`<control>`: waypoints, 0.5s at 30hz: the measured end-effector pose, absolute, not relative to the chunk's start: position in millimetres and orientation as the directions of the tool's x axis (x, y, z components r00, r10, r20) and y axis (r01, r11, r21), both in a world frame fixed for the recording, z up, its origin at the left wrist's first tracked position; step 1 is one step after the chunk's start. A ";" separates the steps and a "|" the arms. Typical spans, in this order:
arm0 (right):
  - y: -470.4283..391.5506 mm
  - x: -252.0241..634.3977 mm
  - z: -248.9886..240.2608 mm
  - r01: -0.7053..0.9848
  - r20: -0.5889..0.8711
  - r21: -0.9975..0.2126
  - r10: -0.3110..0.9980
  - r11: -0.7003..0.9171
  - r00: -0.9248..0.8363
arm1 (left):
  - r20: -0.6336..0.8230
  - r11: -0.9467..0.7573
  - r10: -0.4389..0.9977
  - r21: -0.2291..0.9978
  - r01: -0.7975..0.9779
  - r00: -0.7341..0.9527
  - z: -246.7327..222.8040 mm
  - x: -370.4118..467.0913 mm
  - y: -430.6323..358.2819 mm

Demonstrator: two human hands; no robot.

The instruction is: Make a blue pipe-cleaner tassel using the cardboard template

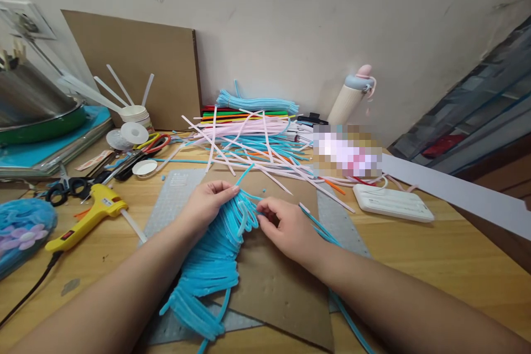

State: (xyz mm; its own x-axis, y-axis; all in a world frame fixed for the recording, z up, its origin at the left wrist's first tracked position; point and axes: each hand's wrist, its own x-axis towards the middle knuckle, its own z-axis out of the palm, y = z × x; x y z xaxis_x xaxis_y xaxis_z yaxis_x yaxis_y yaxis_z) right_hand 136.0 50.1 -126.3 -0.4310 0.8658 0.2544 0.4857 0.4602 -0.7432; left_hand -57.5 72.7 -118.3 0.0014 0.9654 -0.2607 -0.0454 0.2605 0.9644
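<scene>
Fuzzy blue pipe-cleaner loops (211, 254), densely ridged, pinched by left hand (213, 199).

A tall cream bottle (345, 102) with a blue-and-pink top is at 2 o'clock. A flat white plastic box (392, 204) lies at 4 o'clock. At 10 o'clock, a square white plastic socket (39, 22) sits on the pale wall (249, 38).

A fuzzy, matt blue pile of pipe cleaners (211, 265) is seen over matt brown cardboard (282, 287); smooth wood grain is shown by the table (456, 254), and smooth plastic (yellow, faintly shiny) by the glue gun (89, 215).
</scene>
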 end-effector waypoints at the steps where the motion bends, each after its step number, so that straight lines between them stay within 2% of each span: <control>1: 50.6 135.2 -126.8 0.485 0.248 -0.754 0.875 0.444 -0.416 | -0.259 0.259 0.966 0.965 -0.044 -0.001 -117.9 -56.4 72.1; 3: 51.3 134.3 -127.3 0.452 0.193 -0.808 0.894 0.378 -0.403 | -0.247 0.246 0.969 0.968 -0.036 -0.020 -116.7 -54.5 71.2; 7: 50.7 134.1 -128.0 0.285 0.046 -0.938 0.885 0.198 -0.463 | -0.223 0.223 0.973 0.975 -0.010 -0.061 -115.5 -54.1 70.4; 15: 49.2 133.4 -130.4 0.320 0.024 -0.929 0.895 0.185 -0.446 | -0.211 0.207 0.968 0.977 -0.047 -0.136 -118.0 -53.9 70.4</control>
